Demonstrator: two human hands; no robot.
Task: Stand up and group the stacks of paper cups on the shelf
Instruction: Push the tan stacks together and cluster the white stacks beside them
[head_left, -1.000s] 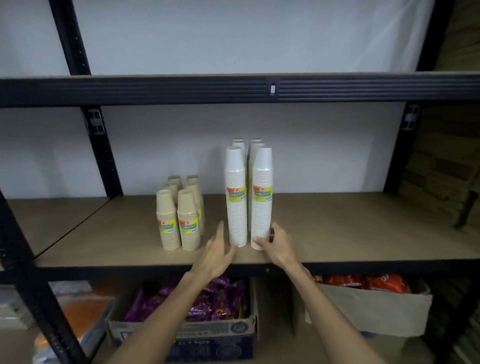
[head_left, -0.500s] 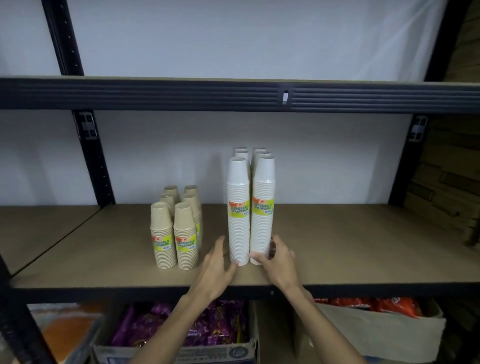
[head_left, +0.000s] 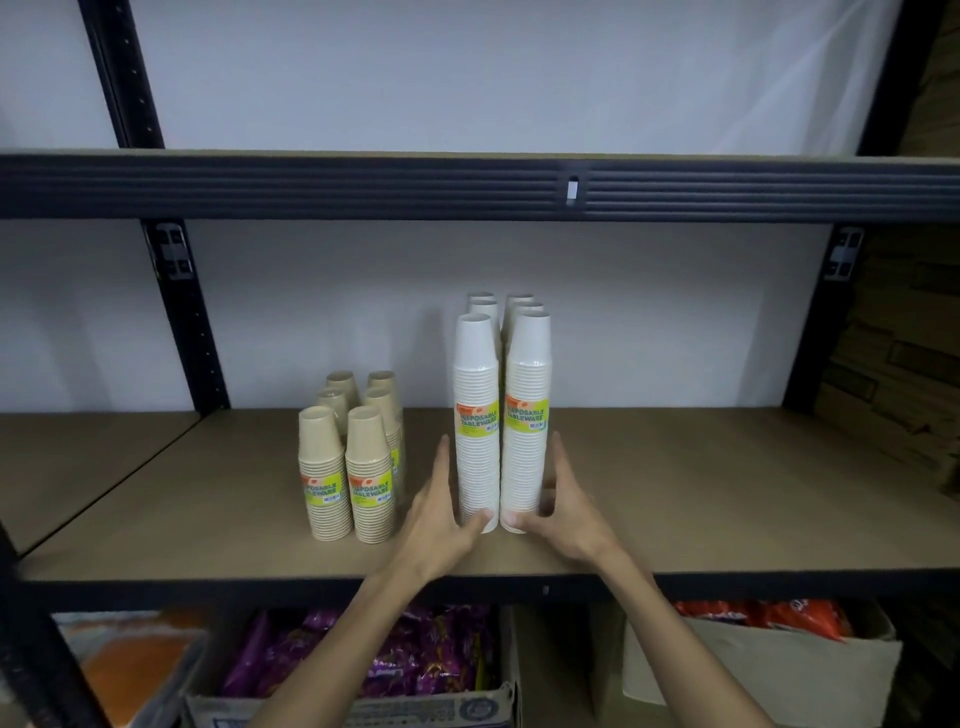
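A black metal shelving rack (head_left: 363, 187) with tan wooden boards fills the view against a pale wall. Its middle shelf board (head_left: 727, 493) carries all the paper cups.

Below that board, a printed cardboard box (head_left: 363, 714) holds shiny purple packets (head_left: 415, 649), a plain beige box (head_left: 779, 670) to the right holds orange-red packets (head_left: 769, 616), and a clear wrap at far left covers something orange (head_left: 130, 660).

Six tall stacks of white paper cups (head_left: 476, 467) stand upright near the middle of the board, in two close rows running from front to back. The front two touch side by side and each bears a yellow-green label. Just to their left, apart from them, six short stacks of tan paper cups (head_left: 322, 467) stand upright in the same two-row grouping, with labels on the front pair.

The left hand (head_left: 436, 525) lies flat, fingers straight, against the left side of the front left white stack, its thumb touching the stack's base. The right hand (head_left: 566, 514) mirrors it on the right side of the front right white stack, fingers straight and pointing up, thumb at the base. Neither hand wraps around a stack; both press from the sides.
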